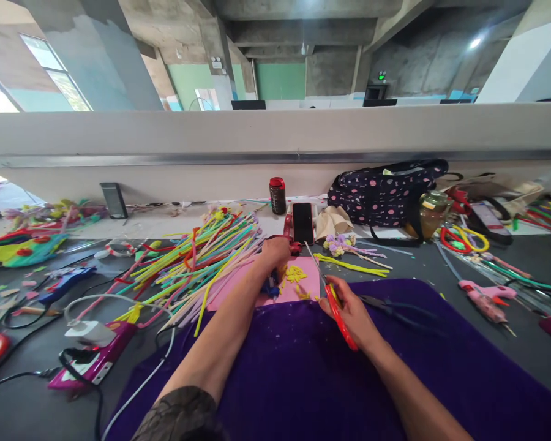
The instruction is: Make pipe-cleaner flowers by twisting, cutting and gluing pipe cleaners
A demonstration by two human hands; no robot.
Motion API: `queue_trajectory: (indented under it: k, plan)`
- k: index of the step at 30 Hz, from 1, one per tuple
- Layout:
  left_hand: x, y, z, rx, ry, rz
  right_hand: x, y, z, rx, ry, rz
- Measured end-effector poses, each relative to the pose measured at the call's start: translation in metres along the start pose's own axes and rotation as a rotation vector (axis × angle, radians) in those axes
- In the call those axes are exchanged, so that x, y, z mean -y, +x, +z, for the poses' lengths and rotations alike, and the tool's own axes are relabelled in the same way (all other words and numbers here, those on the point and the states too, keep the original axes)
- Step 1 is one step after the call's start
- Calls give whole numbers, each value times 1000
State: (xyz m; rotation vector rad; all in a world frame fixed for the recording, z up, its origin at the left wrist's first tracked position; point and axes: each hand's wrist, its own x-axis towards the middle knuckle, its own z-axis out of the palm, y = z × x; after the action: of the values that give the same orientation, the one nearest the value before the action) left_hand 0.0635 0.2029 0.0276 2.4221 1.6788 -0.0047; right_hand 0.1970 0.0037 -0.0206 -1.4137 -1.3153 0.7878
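Note:
My right hand (351, 312) is closed around scissors with red handles (342, 321); their blades point away from me over the pink sheet (310, 269). My left hand (276, 252) reaches across to the far side of that sheet, near a small red item beside the phone (302, 223). Its fingers are mostly hidden from me, so its grip is unclear. A dark blue object (270, 285) shows just below it. Small yellow fuzzy pieces (296, 274) lie on the sheet between my hands. Dark-handled pliers (401, 306) rest on the purple cloth (303, 373) to the right.
A heap of coloured pipe cleaners (197, 257) spreads to the left. Nearer stands a power strip (101, 358) with cables. A red-lidded bottle (277, 196), a patterned bag (386, 193) and a jar (434, 214) line the back. A pink glue gun (487, 299) lies right.

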Motion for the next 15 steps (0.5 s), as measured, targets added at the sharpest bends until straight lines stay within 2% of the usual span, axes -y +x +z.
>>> queue_trajectory:
  k: [3,7,13,15]
  plan:
    - [0,-4,-7,-56,-12,39,3,0,-3,-2,8,4]
    - [-3,-12,-9,-75,-75,99,5,1,-7,-27,19,-5]
    - [-7,-27,-7,35,-163,221,8,1,-9,-32,10,-5]
    - [-4,-24,-8,16,-150,223,7,1,-9,-28,11,-10]
